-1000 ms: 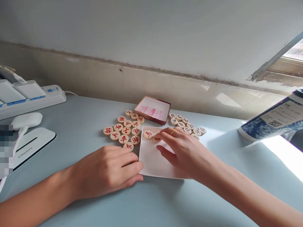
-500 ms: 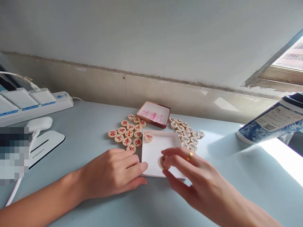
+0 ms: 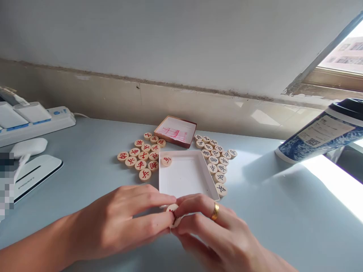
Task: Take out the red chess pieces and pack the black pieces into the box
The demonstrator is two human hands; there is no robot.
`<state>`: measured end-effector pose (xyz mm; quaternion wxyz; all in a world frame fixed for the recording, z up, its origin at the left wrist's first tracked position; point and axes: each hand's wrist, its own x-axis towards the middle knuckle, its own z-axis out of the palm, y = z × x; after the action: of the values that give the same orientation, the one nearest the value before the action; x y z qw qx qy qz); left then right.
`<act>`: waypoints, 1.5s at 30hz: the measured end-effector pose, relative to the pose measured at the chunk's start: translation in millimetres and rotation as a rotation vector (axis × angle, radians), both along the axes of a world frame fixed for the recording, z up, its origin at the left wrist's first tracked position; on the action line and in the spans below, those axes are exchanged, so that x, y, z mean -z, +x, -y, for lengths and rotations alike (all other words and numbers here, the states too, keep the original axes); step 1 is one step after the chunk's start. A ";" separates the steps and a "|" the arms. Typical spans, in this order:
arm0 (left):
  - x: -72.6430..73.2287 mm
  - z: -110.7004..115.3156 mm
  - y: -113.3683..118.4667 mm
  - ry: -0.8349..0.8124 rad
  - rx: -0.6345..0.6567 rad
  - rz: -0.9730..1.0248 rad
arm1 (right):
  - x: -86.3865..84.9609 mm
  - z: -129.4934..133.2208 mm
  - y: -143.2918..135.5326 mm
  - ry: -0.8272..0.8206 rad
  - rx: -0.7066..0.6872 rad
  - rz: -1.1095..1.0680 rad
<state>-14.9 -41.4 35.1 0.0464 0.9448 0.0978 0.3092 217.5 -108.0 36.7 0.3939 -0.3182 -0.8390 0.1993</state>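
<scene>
Head view: right fingers [image 3: 195,204] pinch disc [image 3: 171,209]; box [image 3: 185,179] holds "馬" piece [image 3: 166,160].

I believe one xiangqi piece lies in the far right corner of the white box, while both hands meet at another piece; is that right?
Not quite: the head view shows the xiangqi piece in the far left corner of the white box. Both hands, left and right, do meet at another piece.

Gold ring [image 3: 215,211] on right hand [image 3: 217,230]
</scene>
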 end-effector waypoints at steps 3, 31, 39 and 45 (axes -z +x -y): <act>-3.0 -0.6 -2.9 -0.002 -0.011 -0.011 | -3.5 0.6 1.1 -0.012 0.023 0.035; -0.4 -38.4 -28.5 0.230 -0.061 -0.195 | -0.3 -9.8 24.5 -0.088 0.073 0.416; -1.9 -33.0 -28.0 0.243 -0.076 -0.193 | 3.5 -8.8 26.3 -0.072 0.070 0.375; 3.3 -12.3 -14.6 0.160 -0.007 -0.164 | -3.4 -13.5 25.8 0.019 0.045 0.298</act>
<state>-29.6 -29.1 31.8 -0.0384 0.9672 0.0797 0.2380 243.3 -94.4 40.1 0.2725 -0.3595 -0.8825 0.1332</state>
